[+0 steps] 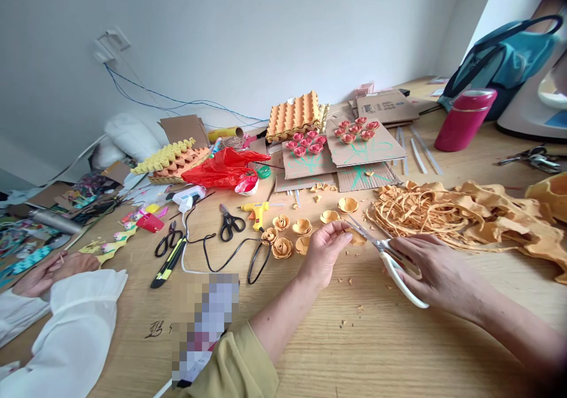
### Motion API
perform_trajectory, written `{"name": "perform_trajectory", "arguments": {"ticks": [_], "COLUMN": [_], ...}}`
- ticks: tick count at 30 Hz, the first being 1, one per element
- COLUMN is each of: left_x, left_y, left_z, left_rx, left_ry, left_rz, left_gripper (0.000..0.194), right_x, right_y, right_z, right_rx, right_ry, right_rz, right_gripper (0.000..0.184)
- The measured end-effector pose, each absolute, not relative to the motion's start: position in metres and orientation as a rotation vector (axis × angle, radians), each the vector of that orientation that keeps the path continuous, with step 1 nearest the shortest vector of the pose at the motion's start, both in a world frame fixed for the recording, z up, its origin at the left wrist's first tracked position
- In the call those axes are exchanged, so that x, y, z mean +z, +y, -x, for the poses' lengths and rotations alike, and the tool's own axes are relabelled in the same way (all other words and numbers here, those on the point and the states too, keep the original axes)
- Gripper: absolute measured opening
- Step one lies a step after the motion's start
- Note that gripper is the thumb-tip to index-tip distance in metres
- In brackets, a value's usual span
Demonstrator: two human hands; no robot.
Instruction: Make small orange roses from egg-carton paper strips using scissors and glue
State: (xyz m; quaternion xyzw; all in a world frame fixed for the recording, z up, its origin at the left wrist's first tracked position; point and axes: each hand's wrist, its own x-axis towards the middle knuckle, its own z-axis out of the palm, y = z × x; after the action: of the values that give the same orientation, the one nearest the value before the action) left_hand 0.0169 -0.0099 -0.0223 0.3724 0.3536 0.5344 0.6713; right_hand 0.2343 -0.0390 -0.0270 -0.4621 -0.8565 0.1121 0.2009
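The left hand [325,253] pinches an orange piece [359,237] at the blades of scissors [381,246] in the right hand [436,271]; strips [398,212] (a tangled heap) lie on the surface [376,351] beyond.

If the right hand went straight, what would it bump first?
The right hand holds scissors, which would probably poke the left hand first, though the orange piece looks close, depth unclear.

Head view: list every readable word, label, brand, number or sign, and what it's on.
Nothing reads with certainty.
Tabletop: black handwriting, apparently Chinese, beside the pixelated patch; can't read it reliably.
Flat cardboard box: dark print, too small.
Yellow glue gun: any marking too small.
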Motion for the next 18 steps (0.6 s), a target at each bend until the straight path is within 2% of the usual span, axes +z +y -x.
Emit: {"name": "perform_trajectory", "arguments": {"ticks": [10, 18], "left_x": [-0.0240, -0.0254], "left_y": [-0.0133, -0.0145], "left_z": [-0.0196, -0.0203], "left_rx": [1.127, 1.139], "left_ry": [0.754, 0.729], "left_rz": [-0.969, -0.991], "left_gripper": [0.021, 0.023], "right_x": [-0.0318, -0.0303], "right_y": [-0.0395, -0.0395], "right_z": [-0.2354, -0.2367], "right_rx": [0.202, 0.089], "right_ry": [-2.400, -2.407], "right_rz": [1.188, 1.169], "right_gripper": [0.015, 0.023]}}
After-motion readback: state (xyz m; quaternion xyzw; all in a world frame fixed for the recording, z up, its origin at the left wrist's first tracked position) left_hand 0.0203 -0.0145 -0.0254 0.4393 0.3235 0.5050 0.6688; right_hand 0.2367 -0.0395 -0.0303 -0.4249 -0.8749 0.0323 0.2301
